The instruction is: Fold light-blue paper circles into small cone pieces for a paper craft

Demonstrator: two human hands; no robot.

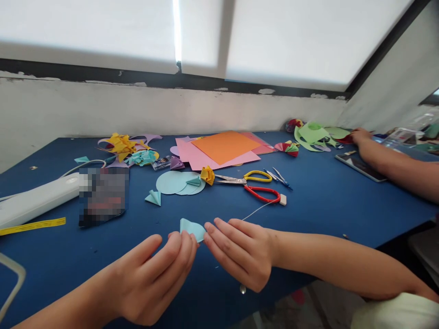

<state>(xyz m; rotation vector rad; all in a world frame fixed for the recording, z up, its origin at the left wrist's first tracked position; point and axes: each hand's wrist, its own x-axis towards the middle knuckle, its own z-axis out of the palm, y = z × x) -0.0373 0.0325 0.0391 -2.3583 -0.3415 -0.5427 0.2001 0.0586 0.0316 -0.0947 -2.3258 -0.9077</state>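
A folded light-blue paper piece (192, 228) is held up between my two hands above the near part of the table. My left hand (161, 269) pinches its lower left side with the fingers pressed together. At its right edge, the fingertips of my right hand (240, 249) close on the paper; the thumb is hidden. Beyond my hands lie light-blue paper circles (171, 183) and a folded light-blue cone (154, 198). Scissors with one yellow and one red handle (236, 180) rest beside a small yellow paper flower (207, 175).
Orange paper (226, 146) tops pink sheets (188, 157) at the back. Left are a white power strip (44, 198), a yellow tape measure (34, 226) and yellow paper flowers (121, 145). Another person's arm (394, 162) reaches over a phone-like slab (356, 165) at right.
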